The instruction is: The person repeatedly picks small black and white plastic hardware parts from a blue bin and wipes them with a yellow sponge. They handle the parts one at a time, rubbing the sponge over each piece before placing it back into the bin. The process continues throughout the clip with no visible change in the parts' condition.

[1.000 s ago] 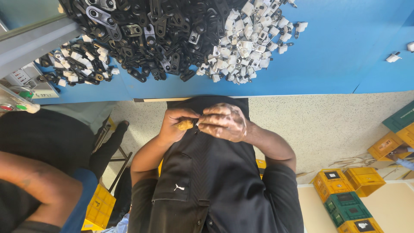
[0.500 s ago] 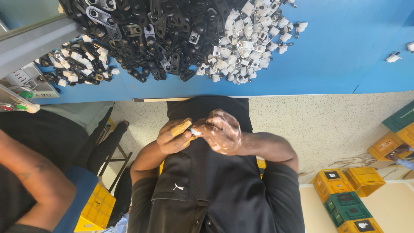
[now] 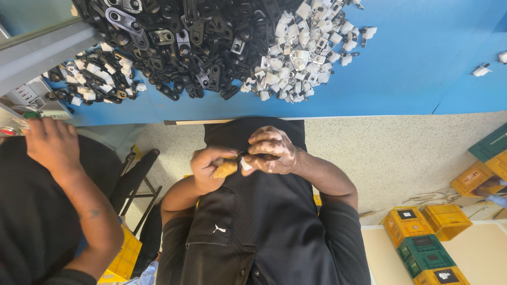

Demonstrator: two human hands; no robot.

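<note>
Both hands meet: left hand (image 3: pixel 209 168) pinches tan piece (image 3: pixel 226 169), right hand (image 3: pixel 272 151) grips small white part (image 3: pixel 245 164).

A bare strip of the blue table (image 3: pixel 401 89) lies open between the parts and the table's near edge. The black parts heap (image 3: pixel 185 37) and white parts pile (image 3: pixel 301 58) block the table farther in. A co-worker's hand (image 3: pixel 53 145) occupies one end.

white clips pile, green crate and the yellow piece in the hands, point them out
white clips pile (image 3: pixel 296 63), head view, middle of the heap
green crate (image 3: pixel 425 255), head view, its top face
yellow piece (image 3: pixel 226 169), head view, its exposed end between the hands
</note>
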